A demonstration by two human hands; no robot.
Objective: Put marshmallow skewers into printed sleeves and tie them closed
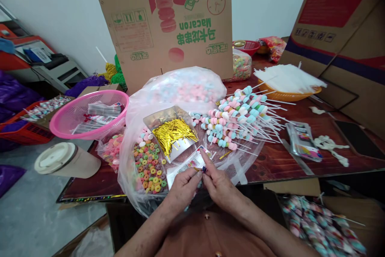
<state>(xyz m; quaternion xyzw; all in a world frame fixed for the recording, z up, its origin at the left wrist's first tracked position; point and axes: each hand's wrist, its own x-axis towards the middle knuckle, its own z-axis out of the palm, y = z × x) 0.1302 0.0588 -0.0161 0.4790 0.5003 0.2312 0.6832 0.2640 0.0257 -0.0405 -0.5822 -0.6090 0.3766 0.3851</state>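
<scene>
Close together at the near edge of the table, my left hand (185, 188) and my right hand (219, 185) are both closed in a pinch. A thin gold twist tie (197, 169) shows at my left fingertips. My right fingers and thumb pinch a small dark blue gathered bit that looks like the end of a printed plastic bag; most of it is hidden by the hands. Just beyond lies a flat printed bag (188, 165). A silver pouch (180, 150) heaped with gold twist ties (174, 134) and loose colourful cereal rings (150, 168) lie ahead to the left.
Marshmallow skewers (240, 112) are piled on the right, near an orange basket (279, 95) of white sticks. At left stand a pink basket (57, 122) with flat bags and a lidded cup (81, 162). Behind rises a cardboard box (129, 20). Wrapped skewers (325, 225) lie below right.
</scene>
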